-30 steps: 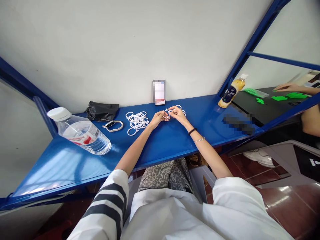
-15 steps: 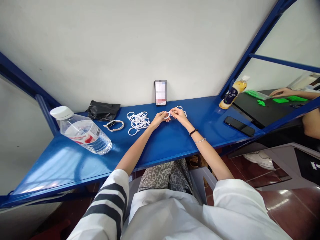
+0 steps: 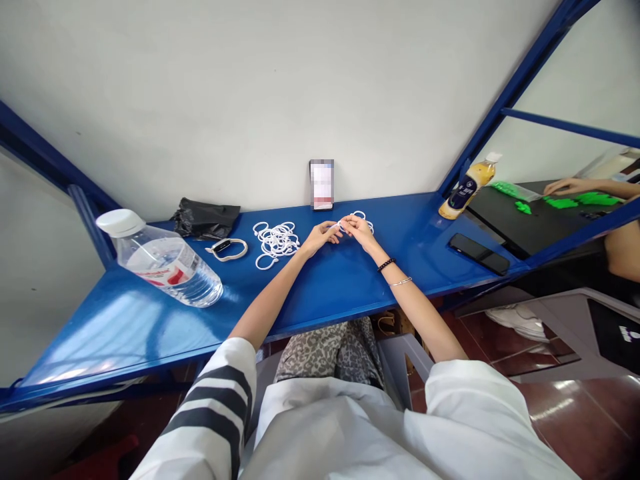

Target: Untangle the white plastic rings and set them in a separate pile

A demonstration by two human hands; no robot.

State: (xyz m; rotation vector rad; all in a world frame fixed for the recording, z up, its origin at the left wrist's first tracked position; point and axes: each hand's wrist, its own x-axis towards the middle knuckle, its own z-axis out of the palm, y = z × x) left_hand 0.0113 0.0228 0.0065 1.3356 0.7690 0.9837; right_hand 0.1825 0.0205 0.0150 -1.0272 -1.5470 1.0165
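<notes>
Left hand point(image 3: 320, 238) and right hand point(image 3: 357, 228) pinching a white ring point(image 3: 339, 225) between fingertips, as I log remotely, further rings point(image 3: 360, 213) just behind the right hand, heap of rings point(image 3: 278, 244) beside the left hand, blue table point(image 3: 325, 290) below

Brightly lit — pale glare on the blue table point(image 3: 325, 287), near-left side.

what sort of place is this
Probably a shared workroom, or perhaps a dormitory: blue posts flank the blue desk, and at a black desk alongside, another person's hand is by some green pieces.
</notes>
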